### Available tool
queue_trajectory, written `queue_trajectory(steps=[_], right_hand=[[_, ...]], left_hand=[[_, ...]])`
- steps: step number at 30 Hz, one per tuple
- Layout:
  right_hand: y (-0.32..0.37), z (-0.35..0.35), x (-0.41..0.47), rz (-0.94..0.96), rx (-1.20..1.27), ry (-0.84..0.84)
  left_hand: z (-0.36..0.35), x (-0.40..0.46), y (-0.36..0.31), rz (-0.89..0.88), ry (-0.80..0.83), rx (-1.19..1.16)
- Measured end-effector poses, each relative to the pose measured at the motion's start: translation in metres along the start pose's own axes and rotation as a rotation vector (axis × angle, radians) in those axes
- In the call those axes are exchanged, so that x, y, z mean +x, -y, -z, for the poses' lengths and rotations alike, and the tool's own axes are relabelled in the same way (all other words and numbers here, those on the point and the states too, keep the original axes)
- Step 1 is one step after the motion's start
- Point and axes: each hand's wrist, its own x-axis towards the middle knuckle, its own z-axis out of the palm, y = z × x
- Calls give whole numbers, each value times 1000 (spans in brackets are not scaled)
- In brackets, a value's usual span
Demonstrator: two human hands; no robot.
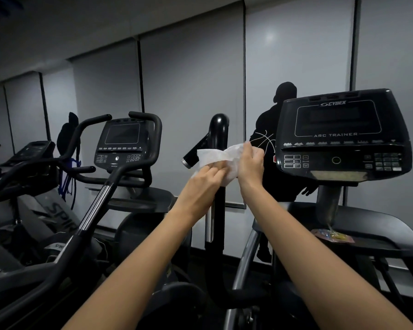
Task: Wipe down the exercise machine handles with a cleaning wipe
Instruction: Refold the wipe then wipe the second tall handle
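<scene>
Wiping the upright handle (218, 139), left hand (204, 181) and right hand (249, 164) clamped on wipe (216, 156); next, probably sliding downward.

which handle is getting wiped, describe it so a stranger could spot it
Find the Cybex Arc Trainer console at right. Just left of it rises a black upright handle with a rounded top. Alone among the handles, it has the white wipe around it.
</scene>
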Motion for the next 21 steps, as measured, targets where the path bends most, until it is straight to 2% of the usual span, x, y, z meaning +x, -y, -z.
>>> queue_trajectory(steps=[2, 5, 6, 8, 10, 12, 14, 15, 17, 19, 21], right_hand=[[3, 3, -4, 93, -89, -5], [10, 11, -13, 272, -251, -84], [15, 13, -15, 332, -219, -96], [28, 17, -21, 372, -7, 35], [42, 23, -30, 250, 153, 349], [45, 32, -31, 122, 120, 675], [35, 42, -33, -5, 119, 921], [28, 47, -32, -65, 162, 975], [15, 57, -31, -178, 238, 960], [8, 66, -29, -308, 275, 880], [1, 77, -22, -358, 294, 792]], left_hand=[[8, -5, 1, -3, 44, -55], [35, 2, 7, 142, 35, -216], [47, 7, 6, 204, -41, -302], [65, 21, 3, 307, -178, -542], [77, 34, -2, 361, -182, -676], [81, 42, -8, 414, -135, -725], [75, 43, -11, 483, -136, -760], [70, 42, -10, 522, -132, -780], [57, 36, -8, 622, -65, -881], [42, 25, -2, 750, 4, -1041], [25, 12, 7, 870, -36, -1145]])
